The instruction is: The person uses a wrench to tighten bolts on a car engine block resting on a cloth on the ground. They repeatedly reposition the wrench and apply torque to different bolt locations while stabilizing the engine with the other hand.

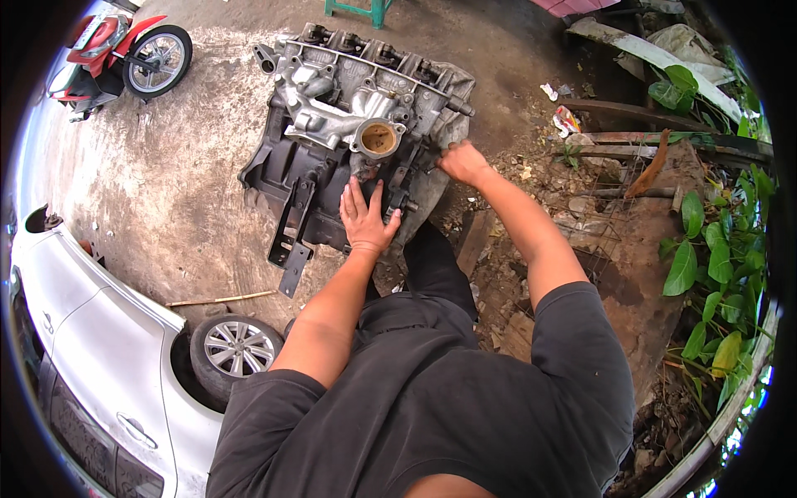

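Silver car [124,353] at left; metal engine [334,124] stands upper centre. Left hand [365,222] lies spread, unclenched, on the engine's near side, below the round opening [379,139]. Right hand [462,162] curls at its right edge; whether grasping anything, cannot tell.

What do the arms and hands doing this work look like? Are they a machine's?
No, they are a person's. The left hand and right hand are ungloved, with five-fingered human shapes. The forearms are uncovered, with no cables to be seen. Short, dark charcoal sleeves belong to a matching T-shirt.
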Demonstrator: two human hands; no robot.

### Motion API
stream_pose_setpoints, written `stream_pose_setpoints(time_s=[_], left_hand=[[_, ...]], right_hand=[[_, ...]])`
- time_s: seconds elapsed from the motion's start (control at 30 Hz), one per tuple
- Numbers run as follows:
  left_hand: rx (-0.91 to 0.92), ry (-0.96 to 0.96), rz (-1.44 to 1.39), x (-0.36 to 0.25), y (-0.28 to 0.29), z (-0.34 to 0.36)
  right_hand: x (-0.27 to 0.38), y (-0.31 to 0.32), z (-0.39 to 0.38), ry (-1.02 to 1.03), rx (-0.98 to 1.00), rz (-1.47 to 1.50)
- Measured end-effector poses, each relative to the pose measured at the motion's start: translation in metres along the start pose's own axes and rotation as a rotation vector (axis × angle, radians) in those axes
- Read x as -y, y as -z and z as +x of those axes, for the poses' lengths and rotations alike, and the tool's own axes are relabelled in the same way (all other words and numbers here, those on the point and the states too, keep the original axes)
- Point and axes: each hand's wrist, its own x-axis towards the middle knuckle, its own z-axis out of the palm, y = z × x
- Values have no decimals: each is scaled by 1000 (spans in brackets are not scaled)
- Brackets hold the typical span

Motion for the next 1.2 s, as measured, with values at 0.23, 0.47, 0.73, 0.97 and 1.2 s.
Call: stream_pose_setpoints(time_s=[0.23, 0.47, 0.73, 0.97, 1.2], left_hand=[[-8, -21, -5, 2, -1, -1], [-12, -11, -12, 1, -1, 0], [-16, -10, -11, 2, -3, -1], [16, 12, 2, -1, 1, 0], [24, 23, 2, -3, 3, 0]], right_hand=[[-5, 9, 2, -163, -153, 17], [-15, 25, 24, -60, 93, -118], [12, 1, -17, -230, -52, 226], [17, -1, -15, -222, -135, 266], [26, -2, -10, -161, -219, 155]])
